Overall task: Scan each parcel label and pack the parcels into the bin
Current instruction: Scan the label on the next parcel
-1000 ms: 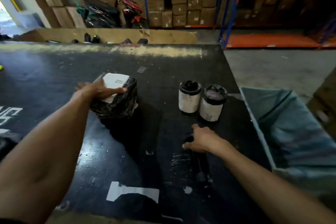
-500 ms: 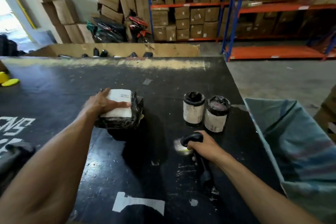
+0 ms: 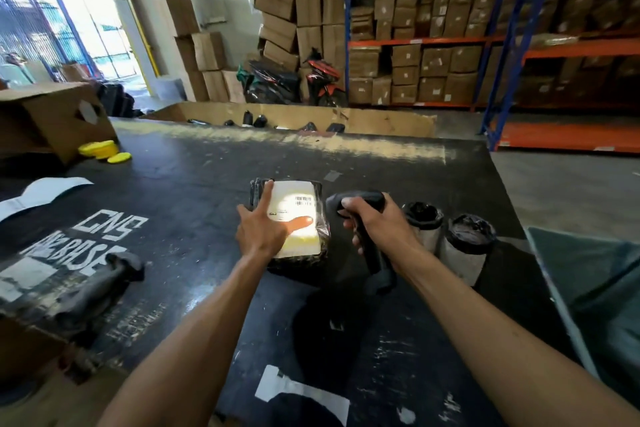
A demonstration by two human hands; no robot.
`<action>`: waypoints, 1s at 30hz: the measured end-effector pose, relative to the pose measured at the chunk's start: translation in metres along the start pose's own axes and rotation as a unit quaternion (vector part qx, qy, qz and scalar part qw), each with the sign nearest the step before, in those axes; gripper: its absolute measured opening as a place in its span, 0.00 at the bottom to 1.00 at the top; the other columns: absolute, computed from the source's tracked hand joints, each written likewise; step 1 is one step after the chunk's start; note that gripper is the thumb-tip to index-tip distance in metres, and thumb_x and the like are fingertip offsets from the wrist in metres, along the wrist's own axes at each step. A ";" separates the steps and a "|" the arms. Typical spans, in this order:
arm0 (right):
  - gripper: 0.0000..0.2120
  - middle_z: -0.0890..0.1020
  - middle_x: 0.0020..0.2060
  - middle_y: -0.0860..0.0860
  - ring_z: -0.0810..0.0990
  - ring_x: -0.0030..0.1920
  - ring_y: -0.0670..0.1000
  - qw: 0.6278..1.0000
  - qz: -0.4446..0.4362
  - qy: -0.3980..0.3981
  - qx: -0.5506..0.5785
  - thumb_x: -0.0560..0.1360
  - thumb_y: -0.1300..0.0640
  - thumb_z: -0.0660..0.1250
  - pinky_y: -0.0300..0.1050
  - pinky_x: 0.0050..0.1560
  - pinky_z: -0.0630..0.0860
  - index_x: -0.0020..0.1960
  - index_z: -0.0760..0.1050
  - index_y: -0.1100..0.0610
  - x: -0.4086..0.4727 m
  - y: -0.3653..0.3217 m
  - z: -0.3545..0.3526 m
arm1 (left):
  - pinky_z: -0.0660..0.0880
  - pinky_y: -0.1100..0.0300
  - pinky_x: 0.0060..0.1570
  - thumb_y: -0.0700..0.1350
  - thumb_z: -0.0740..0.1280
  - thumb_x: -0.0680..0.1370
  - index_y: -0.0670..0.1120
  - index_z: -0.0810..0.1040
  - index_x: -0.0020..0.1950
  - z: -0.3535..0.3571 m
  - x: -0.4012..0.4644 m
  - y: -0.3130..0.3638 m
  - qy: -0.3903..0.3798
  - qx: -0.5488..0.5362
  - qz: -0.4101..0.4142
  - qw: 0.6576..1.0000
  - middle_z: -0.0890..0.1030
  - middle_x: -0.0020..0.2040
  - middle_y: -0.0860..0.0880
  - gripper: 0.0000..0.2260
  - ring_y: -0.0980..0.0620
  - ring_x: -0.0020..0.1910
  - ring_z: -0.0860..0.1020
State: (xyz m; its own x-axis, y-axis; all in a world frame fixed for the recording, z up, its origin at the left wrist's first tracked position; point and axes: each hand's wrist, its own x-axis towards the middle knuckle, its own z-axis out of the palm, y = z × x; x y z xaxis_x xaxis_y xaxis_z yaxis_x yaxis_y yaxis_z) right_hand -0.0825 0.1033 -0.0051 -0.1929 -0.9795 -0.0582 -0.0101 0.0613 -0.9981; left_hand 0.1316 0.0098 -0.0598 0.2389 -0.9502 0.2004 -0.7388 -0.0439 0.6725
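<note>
One head cam only, so no 2nd view to overlap. It looks fwd and down from above the near edge of the black table, both forearms reaching in from the bottom. Wide-angle: table close, orange-and-blue shelving far behind.

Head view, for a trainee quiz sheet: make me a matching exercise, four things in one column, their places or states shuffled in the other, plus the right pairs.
Things:
1. barcode scanner
2. black-wrapped parcel
3. two cylindrical parcels
4. yellow discs

Places or states:
A. far left, beside a cardboard box
B. gripped in the right hand
C. lit label up, under the left hand
D. upright, right of the scanner

Pairs: 1-B, 2-C, 3-D, 4-A
</note>
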 end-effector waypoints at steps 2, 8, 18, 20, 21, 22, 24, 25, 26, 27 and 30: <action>0.19 0.86 0.37 0.52 0.79 0.27 0.50 0.999 -0.021 0.011 -0.023 0.76 0.43 0.74 0.44 0.26 0.76 0.59 0.74 0.53 0.001 -0.008 0.007 | 0.77 0.46 0.54 0.84 0.65 0.49 0.77 0.52 0.72 0.002 -0.007 0.001 0.017 -0.004 0.007 1.000 0.70 0.62 0.39 0.53 0.33 0.51 0.80; 0.29 0.85 0.46 0.53 0.84 0.33 0.51 0.990 -0.076 0.037 -0.113 0.68 0.31 0.70 0.43 0.28 0.79 0.63 0.70 0.45 0.002 -0.014 0.014 | 0.77 0.45 0.55 0.84 0.64 0.50 0.76 0.51 0.73 0.003 -0.018 0.006 0.037 -0.012 0.008 0.999 0.70 0.64 0.37 0.53 0.33 0.55 0.79; 0.31 0.86 0.49 0.49 0.86 0.46 0.55 0.982 -0.096 0.050 -0.152 0.67 0.28 0.69 0.58 0.47 0.86 0.63 0.68 0.41 0.001 -0.010 0.010 | 0.77 0.46 0.52 0.81 0.68 0.54 0.74 0.53 0.74 0.004 -0.022 0.014 0.029 0.001 0.032 0.999 0.69 0.59 0.43 0.51 0.34 0.52 0.79; 0.30 0.86 0.49 0.49 0.86 0.47 0.55 0.982 -0.096 0.051 -0.153 0.67 0.28 0.69 0.59 0.49 0.86 0.63 0.68 0.41 -0.001 -0.010 0.009 | 0.77 0.48 0.51 0.81 0.68 0.54 0.74 0.53 0.75 0.004 -0.023 0.015 0.024 -0.002 0.035 0.999 0.66 0.56 0.46 0.51 0.35 0.52 0.79; 0.30 0.86 0.49 0.48 0.86 0.47 0.55 0.982 -0.095 0.050 -0.156 0.67 0.28 0.69 0.60 0.50 0.85 0.63 0.68 0.41 -0.002 -0.010 0.009 | 0.76 0.48 0.51 0.81 0.68 0.55 0.74 0.53 0.75 0.005 -0.024 0.016 0.022 -0.003 0.037 0.999 0.66 0.56 0.46 0.51 0.36 0.52 0.79; 0.29 0.86 0.50 0.48 0.86 0.48 0.55 0.982 -0.094 0.050 -0.159 0.67 0.28 0.69 0.60 0.50 0.85 0.62 0.68 0.41 -0.004 -0.011 0.009 | 0.76 0.48 0.51 0.80 0.68 0.55 0.74 0.53 0.75 0.006 -0.024 0.017 0.020 -0.003 0.038 0.999 0.67 0.57 0.45 0.51 0.35 0.53 0.78; 0.29 0.86 0.50 0.48 0.86 0.48 0.55 0.981 -0.095 0.052 -0.163 0.68 0.29 0.69 0.59 0.49 0.85 0.62 0.68 0.41 -0.006 -0.011 0.009 | 0.77 0.47 0.52 0.80 0.69 0.55 0.74 0.53 0.74 0.006 -0.025 0.020 0.019 -0.008 0.039 0.999 0.68 0.60 0.43 0.50 0.35 0.54 0.78; 0.28 0.86 0.49 0.49 0.86 0.48 0.56 0.980 -0.096 0.054 -0.164 0.68 0.29 0.69 0.60 0.49 0.86 0.62 0.68 0.41 -0.007 -0.012 0.009 | 0.77 0.47 0.53 0.80 0.69 0.56 0.74 0.53 0.74 0.006 -0.025 0.021 0.019 -0.011 0.039 0.999 0.68 0.60 0.43 0.50 0.35 0.54 0.78; 0.28 0.86 0.49 0.49 0.86 0.48 0.56 0.980 -0.097 0.056 -0.166 0.69 0.29 0.69 0.60 0.49 0.85 0.62 0.68 0.41 -0.007 -0.012 0.009 | 0.78 0.46 0.53 0.79 0.70 0.56 0.74 0.52 0.74 0.006 -0.025 0.022 0.019 -0.013 0.041 0.999 0.67 0.60 0.43 0.50 0.35 0.54 0.78; 0.28 0.86 0.50 0.49 0.86 0.48 0.56 0.979 -0.097 0.059 -0.167 0.69 0.30 0.69 0.61 0.50 0.85 0.62 0.68 0.42 -0.008 -0.012 0.008 | 0.78 0.46 0.53 0.79 0.70 0.56 0.74 0.52 0.74 0.006 -0.025 0.023 0.020 -0.013 0.044 0.999 0.67 0.60 0.43 0.50 0.35 0.54 0.78; 0.29 0.86 0.50 0.50 0.86 0.48 0.56 0.979 -0.091 0.067 -0.170 0.71 0.31 0.69 0.62 0.50 0.85 0.65 0.68 0.44 -0.009 -0.013 0.007 | 0.78 0.46 0.53 0.79 0.70 0.57 0.73 0.52 0.75 0.005 -0.026 0.024 0.018 -0.014 0.050 0.999 0.67 0.59 0.43 0.50 0.36 0.54 0.78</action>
State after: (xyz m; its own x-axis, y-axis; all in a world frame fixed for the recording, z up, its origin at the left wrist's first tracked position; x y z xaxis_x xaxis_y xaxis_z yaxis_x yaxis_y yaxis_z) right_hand -0.0740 0.1101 0.0082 -0.2837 -0.9477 0.1460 -0.3787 -0.0292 -0.9251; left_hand 0.1044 0.0318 -0.0529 0.1875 -0.9379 0.2920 -0.7421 0.0595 0.6676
